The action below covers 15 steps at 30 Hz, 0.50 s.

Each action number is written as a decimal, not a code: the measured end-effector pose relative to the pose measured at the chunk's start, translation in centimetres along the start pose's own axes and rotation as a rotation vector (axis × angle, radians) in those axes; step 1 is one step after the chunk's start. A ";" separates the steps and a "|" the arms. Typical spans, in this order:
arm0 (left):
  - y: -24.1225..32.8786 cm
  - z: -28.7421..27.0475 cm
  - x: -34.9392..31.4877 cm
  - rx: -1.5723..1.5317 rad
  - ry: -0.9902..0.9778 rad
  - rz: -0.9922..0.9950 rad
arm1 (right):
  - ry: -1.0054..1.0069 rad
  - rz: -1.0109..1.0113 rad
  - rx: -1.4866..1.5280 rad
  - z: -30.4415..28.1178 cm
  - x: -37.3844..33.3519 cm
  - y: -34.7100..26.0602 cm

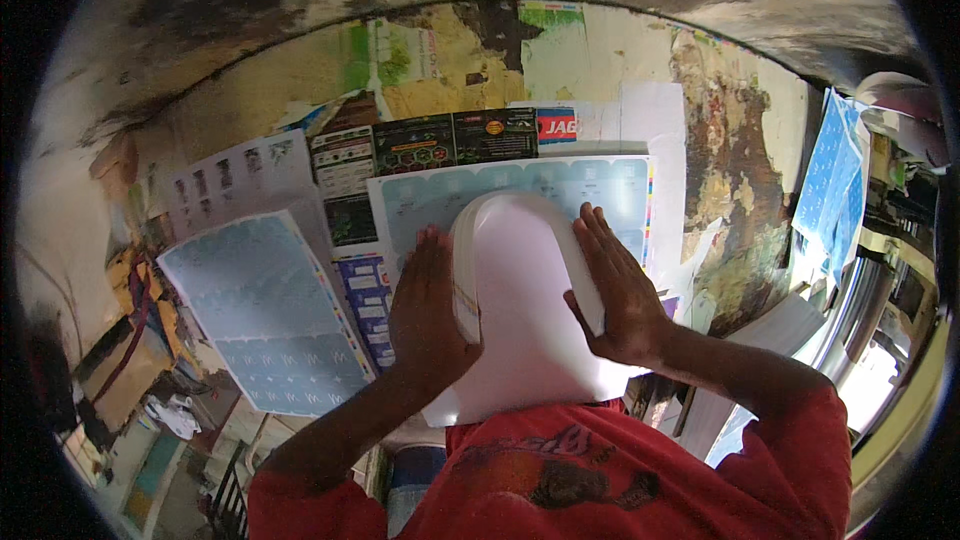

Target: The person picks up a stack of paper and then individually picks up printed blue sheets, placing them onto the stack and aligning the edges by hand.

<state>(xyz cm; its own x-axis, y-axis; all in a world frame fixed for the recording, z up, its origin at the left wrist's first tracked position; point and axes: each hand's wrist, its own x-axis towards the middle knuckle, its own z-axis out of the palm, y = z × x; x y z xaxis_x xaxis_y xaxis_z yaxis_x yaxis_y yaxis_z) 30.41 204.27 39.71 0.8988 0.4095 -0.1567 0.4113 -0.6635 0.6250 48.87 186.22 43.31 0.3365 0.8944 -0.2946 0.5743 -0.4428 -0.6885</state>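
Note:
In front of my chest, a thick stack of white paper sheets point(525, 290) bends into a rounded arch between my hands. My left hand point(428, 305) presses along its left side, fingers extended upward and palm against the edge. On the opposite side, my right hand point(622, 295) holds the stack with long straight fingers outside and the thumb over the front edge. The layered edges of the sheets show at the upper left of the bend. Behind the stack lies a pale blue printed sheet point(610, 185), partly covered by it.
Left of the stack is another pile of pale blue printed sheets point(255, 285). Dark printed sheets point(420, 143) lie beyond, against a stained, peeling wall point(735, 130). A blue sheet point(832, 180) hangs at the right, near a light-coloured flat ledge point(765, 325).

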 end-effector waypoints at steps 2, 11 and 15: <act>-0.5 0.6 -0.5 -0.013 -0.016 0.004 | -0.056 0.035 -0.039 0.1 0.3 -0.1; -3.6 1.7 -0.2 0.112 0.021 0.024 | 0.048 0.019 -0.119 1.0 1.0 3.0; -4.6 1.1 0.5 0.051 0.149 0.022 | 0.211 -0.087 -0.203 1.1 0.3 4.8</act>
<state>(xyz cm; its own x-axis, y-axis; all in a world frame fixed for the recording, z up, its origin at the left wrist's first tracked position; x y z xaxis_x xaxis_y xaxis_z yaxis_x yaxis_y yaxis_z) 29.15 206.85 35.85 0.8767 0.4803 -0.0258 0.4024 -0.7030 0.5864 50.92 184.45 39.16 0.4148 0.9063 -0.0810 0.7380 -0.3872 -0.5527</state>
